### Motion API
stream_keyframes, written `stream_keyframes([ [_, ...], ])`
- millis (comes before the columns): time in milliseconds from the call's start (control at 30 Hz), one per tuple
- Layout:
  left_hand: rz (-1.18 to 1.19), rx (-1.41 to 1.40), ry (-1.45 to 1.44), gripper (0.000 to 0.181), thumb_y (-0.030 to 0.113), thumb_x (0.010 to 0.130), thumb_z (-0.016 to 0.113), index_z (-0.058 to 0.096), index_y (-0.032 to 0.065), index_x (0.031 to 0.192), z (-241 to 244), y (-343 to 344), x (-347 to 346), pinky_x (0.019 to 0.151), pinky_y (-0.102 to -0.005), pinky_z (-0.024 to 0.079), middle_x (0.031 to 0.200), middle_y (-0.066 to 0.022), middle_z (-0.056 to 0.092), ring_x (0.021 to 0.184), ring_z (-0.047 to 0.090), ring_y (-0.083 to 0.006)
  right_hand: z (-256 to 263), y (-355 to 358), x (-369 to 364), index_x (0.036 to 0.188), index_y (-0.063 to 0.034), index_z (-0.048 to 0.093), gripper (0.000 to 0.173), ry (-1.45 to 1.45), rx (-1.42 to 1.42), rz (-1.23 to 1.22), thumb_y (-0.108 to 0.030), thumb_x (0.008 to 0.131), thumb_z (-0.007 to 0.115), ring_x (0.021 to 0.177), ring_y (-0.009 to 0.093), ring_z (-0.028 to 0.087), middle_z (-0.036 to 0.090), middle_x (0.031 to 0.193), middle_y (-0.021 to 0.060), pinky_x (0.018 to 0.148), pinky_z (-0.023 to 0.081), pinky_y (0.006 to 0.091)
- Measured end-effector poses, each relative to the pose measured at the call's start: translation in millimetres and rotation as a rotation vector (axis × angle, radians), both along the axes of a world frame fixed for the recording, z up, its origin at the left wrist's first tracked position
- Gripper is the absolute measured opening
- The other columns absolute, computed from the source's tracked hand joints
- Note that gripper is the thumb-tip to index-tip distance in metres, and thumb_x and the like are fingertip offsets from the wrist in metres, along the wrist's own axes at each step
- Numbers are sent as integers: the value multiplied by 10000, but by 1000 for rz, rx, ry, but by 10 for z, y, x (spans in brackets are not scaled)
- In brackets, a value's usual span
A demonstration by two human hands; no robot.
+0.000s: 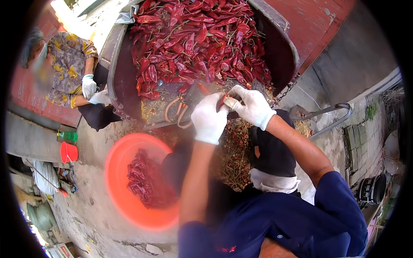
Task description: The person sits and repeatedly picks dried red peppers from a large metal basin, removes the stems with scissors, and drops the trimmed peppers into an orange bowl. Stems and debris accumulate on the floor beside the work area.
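Both my hands wear white knit gloves and meet above the front edge of a metal cart bed (pixel 116 67). My left hand (pixel 210 116) holds a dried red chili pepper (pixel 221 102) between thumb and fingers. My right hand (pixel 250 105) pinches the same pepper at its upper end. Behind them lies a large heap of dried red chilies (pixel 196 42). Scissors with orange-brown handles (pixel 172 109) rest on the cart floor just left of my left hand. An orange-red plastic basin (pixel 116 200) stands on the ground at lower left, with chilies (pixel 145 183) in it.
A co-worker (pixel 69 64) in white gloves sits left of the cart. Chili stems (pixel 235 154) lie in a pile below my hands. A small red bucket (pixel 69 152) and a green bottle (pixel 68 136) stand at left. A chain (pixel 285 92) hangs at the cart's right corner; a black bucket (pixel 371 189) is far right.
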State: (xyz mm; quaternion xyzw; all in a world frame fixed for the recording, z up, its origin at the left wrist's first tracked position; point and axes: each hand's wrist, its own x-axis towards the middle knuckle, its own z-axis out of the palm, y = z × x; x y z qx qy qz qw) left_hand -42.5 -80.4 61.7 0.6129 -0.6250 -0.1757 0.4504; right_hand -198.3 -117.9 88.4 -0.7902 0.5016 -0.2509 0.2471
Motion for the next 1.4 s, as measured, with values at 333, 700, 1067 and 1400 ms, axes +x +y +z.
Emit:
stream_keyframes([
  [333, -154, 164, 339, 343, 116, 807, 777, 708, 10, 1125, -116, -48, 19, 881, -330, 528, 1056, -148, 730, 959, 707, -219, 89, 21, -143, 1070, -50, 697, 219, -446, 270, -59, -159, 880, 697, 686, 135, 679, 728, 870, 91, 650, 546, 302],
  [700, -450, 335, 491, 433, 105, 913, 652, 574, -43, 1312, -13, -71, 42, 883, -273, 487, 1085, -69, 687, 958, 618, -116, 89, 123, -214, 1068, -16, 686, 177, -601, 301, 77, 25, 912, 614, 705, 86, 652, 686, 884, 44, 662, 543, 246],
  [1067, -163, 102, -218, 217, 226, 891, 655, 672, 108, 1073, -108, -16, -66, 734, -452, 520, 934, -151, 700, 856, 662, -375, -87, 95, -215, 971, -106, 708, 194, -133, -331, 46, -116, 780, 741, 795, 292, 688, 686, 903, 95, 689, 554, 360],
  [1400, -198, -3, -397, 214, 199, 912, 636, 692, 48, 1053, -179, -2, -63, 661, -379, 525, 830, -146, 697, 716, 676, -300, -163, 59, -134, 935, -57, 667, 132, -313, 3, -97, -181, 889, 674, 641, 232, 663, 670, 745, 93, 605, 524, 354],
])
